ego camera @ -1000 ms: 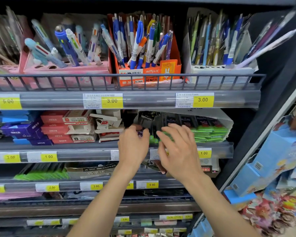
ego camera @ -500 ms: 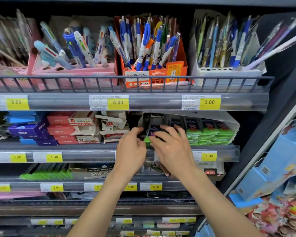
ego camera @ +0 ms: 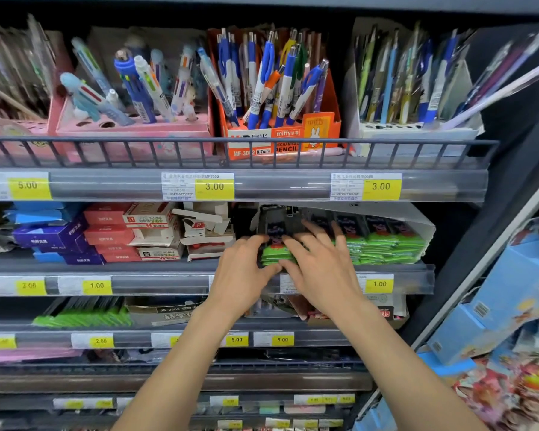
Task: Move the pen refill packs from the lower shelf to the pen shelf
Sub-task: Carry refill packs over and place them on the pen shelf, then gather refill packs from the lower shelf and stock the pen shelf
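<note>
From the head view, both hands are on a small stack of green refill packs (ego camera: 274,255): the left hand (ego camera: 241,272) curls round its left end, and the right hand (ego camera: 319,267) lies over its top with fingers spread, thumb tucked under the front edge. More green packs (ego camera: 383,247) sit in a row just right of the right hand. This looks like the gathering step; next, I judge, both hands must clamp the slippery stack evenly and lift it clear toward the pen shelf (ego camera: 231,185) directly above them.

Bright, even overhead light, dark shelf recesses, wide-angle bowing at the edges, and blurred right and lower margins.
</note>
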The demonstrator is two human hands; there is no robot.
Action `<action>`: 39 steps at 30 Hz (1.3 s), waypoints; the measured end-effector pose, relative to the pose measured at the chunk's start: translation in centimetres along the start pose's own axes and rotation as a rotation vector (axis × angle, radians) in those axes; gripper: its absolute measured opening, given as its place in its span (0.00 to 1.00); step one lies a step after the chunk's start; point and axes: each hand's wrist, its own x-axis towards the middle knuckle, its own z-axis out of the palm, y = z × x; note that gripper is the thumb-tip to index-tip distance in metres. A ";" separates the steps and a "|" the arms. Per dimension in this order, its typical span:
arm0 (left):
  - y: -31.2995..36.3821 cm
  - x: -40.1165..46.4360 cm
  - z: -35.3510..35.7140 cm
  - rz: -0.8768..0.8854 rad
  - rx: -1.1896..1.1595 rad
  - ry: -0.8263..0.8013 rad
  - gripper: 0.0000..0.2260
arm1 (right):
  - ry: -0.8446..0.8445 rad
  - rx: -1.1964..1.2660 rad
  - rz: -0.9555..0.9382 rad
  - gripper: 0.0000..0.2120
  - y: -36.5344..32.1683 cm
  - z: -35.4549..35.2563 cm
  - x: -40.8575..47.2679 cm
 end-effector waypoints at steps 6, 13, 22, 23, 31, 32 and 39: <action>-0.4 0.6 -0.1 0.004 -0.099 -0.001 0.19 | -0.026 -0.010 -0.031 0.13 0.2 0.1 0.3; -0.1 -2.3 -0.4 0.142 0.027 0.102 0.16 | 0.128 0.186 0.011 0.26 -0.8 0.5 -2.4; -7.8 -12.5 -4.0 -0.044 0.064 0.257 0.07 | 0.064 0.679 -0.001 0.22 -9.1 2.6 -6.8; -9.4 -13.9 -4.7 -0.104 0.090 0.260 0.07 | 0.009 0.718 -0.013 0.21 -10.9 3.2 -6.8; -26.2 -22.9 -12.4 -0.537 0.247 0.184 0.16 | -0.337 0.752 -0.040 0.18 -26.9 9.1 -5.9; -28.3 -23.2 -13.7 -0.556 0.261 0.161 0.18 | -0.350 0.727 -0.054 0.18 -28.9 9.8 -5.4; -38.8 -21.5 -20.5 -0.544 0.352 0.008 0.24 | -0.424 0.444 -0.119 0.24 -40.9 14.0 -0.6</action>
